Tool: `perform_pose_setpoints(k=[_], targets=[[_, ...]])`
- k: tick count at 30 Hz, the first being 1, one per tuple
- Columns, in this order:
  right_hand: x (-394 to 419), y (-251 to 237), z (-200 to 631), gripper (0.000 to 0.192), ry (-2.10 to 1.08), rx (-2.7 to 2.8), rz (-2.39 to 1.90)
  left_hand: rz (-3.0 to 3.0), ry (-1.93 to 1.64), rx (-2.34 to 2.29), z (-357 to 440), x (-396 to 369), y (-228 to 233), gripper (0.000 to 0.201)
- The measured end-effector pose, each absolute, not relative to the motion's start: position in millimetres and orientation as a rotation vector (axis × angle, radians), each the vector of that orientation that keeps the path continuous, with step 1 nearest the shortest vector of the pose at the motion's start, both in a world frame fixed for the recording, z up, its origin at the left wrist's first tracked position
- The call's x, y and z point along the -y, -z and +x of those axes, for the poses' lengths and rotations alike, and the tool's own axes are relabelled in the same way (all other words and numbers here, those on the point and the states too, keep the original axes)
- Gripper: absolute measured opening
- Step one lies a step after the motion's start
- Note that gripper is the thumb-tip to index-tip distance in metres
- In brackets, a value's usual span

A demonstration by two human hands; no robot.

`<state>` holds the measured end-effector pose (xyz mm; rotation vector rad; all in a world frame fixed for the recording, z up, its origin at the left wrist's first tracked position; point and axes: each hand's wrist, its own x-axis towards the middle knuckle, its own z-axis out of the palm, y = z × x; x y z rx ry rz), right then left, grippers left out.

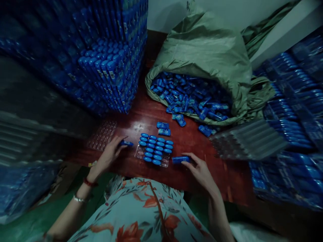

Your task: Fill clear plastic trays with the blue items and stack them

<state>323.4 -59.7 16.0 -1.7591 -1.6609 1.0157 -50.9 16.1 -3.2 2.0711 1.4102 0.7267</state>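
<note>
A clear plastic tray [138,153] lies on the red-brown table [222,174] in front of me, with several small blue tubes [155,148] standing in its pockets. My left hand [111,154] is just left of the tray and grips one blue tube [126,143] by its end. My right hand [200,169] is just right of the tray and holds another blue tube [180,159] lying flat, pointing toward the tray. Two loose blue tubes [163,128] lie behind the tray.
A green sack [202,50] lies open at the back, spilling several blue tubes [189,97] onto the table. Tall stacks of filled trays [111,60] stand at left and right [297,101]. Empty clear trays [248,141] are piled at right, another empty clear tray [102,134] lies at left.
</note>
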Motion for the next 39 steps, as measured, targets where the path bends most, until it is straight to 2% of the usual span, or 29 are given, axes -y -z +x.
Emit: perform_pose_setpoints(k=[2, 7, 11, 14, 20, 25, 28, 33, 37, 39], targets=[[65.2, -10.0, 304.8, 0.029, -0.897, 1.638, -1.771, 2.048, -0.737, -1.401, -39.8, 1.0, 4.9, 0.031], [64.7, 13.6, 267.1, 0.02, -0.551, 1.825, -1.59, 2.163, -0.883, -1.3, -6.9, 6.6, 16.6, 0.016], [67.7, 17.0, 269.4, 0.029, -0.428, 2.074, -1.519, 2.353, -0.909, -1.202, -8.9, 1.7, 27.3, 0.029], [62.5, 3.1, 277.0, 0.032, -0.481, 2.281, -1.463, 2.572, -0.777, -1.083, -18.0, -1.0, 28.1, 0.037], [37.2, -21.9, 275.9, 0.029, -0.554, 2.544, -1.42, 2.794, -0.315, -0.97, -9.5, -3.1, 8.8, 0.029], [38.6, -10.1, 267.2, 0.026, -0.316, 2.549, -1.575, 2.801, -0.166, -0.935, 5.0, -5.5, 1.2, 0.024], [46.1, 1.1, 266.3, 0.032, -0.173, 2.52, -1.59, 2.786, -0.252, -0.975, 1.6, -7.1, 9.3, 0.028], [53.8, 10.0, 273.4, 0.036, 0.017, 2.473, -1.499, 2.816, -0.645, -1.05, -15.4, -5.0, 21.4, 0.038], [37.4, 12.7, 286.4, 0.032, -0.041, 2.13, -1.513, 2.553, -0.941, -1.135, -9.6, -33.6, 4.6, 0.032], [13.4, 14.9, 291.4, 0.029, -0.146, 1.864, -1.584, 2.401, -0.926, -1.203, 8.6, -66.8, -5.7, 0.027]])
